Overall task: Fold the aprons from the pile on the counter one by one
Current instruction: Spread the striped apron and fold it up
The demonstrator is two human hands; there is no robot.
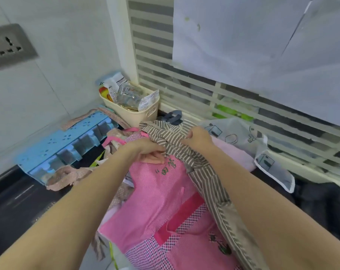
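Observation:
A brown-and-white striped apron (pixel 204 172) lies bunched on top of the pile, trailing down toward the lower right. My left hand (pixel 145 149) grips its gathered cloth at the middle, and my right hand (pixel 198 136) pinches it a little farther back. Under it spreads a pink apron (pixel 161 201) with green print and a dotted pocket. A pale pink dotted apron (pixel 67 176) pokes out at the pile's left side. The dark counter (pixel 13 207) shows at the left.
A blue wall-type organiser (pixel 65 141) lies on the counter at left. A cream basket (pixel 132 108) of packets stands in the back corner. A translucent printed bag (pixel 262 152) and a light pink cloth (pixel 233 152) lie at right beneath the slatted window.

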